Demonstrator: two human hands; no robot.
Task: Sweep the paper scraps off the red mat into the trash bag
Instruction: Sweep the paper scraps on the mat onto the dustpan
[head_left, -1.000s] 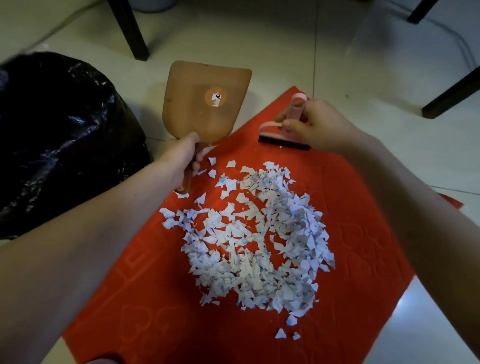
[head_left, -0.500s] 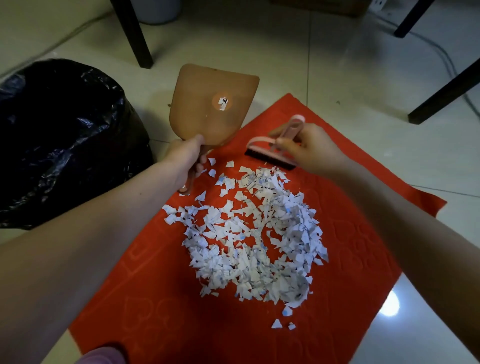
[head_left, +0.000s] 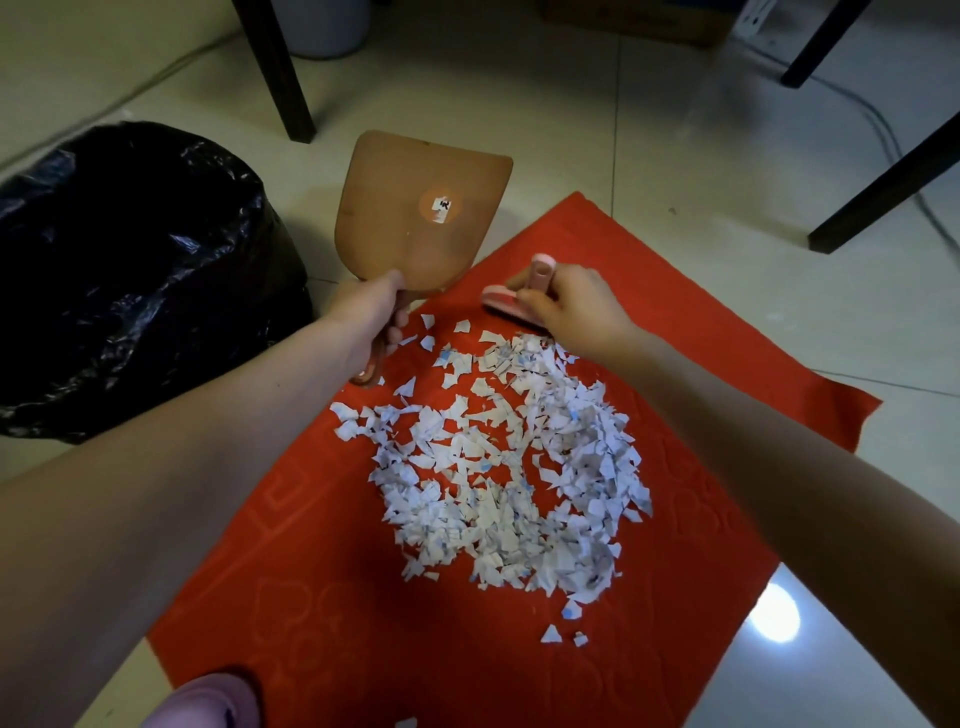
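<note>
Left hand (head_left: 366, 317), centre of frame: fingers curled round the handle of a brown dustpan (head_left: 421, 213), pan tilted up with its underside and a round sticker toward the camera. Right hand (head_left: 569, 306), just right of centre: pinching a small pink brush (head_left: 511, 299), brush at the upper edge of the paper scraps (head_left: 509, 462). Scraps lie in 1 loose heap mid-frame on the red mat (head_left: 363, 623), with 2 strays at the lower right of the heap. Black trash bag (head_left: 130, 275) sits at the left of frame on the tiled floor (head_left: 623, 130), touching the mat's left side. Dark furniture legs (head_left: 278, 67) at the top.
</note>
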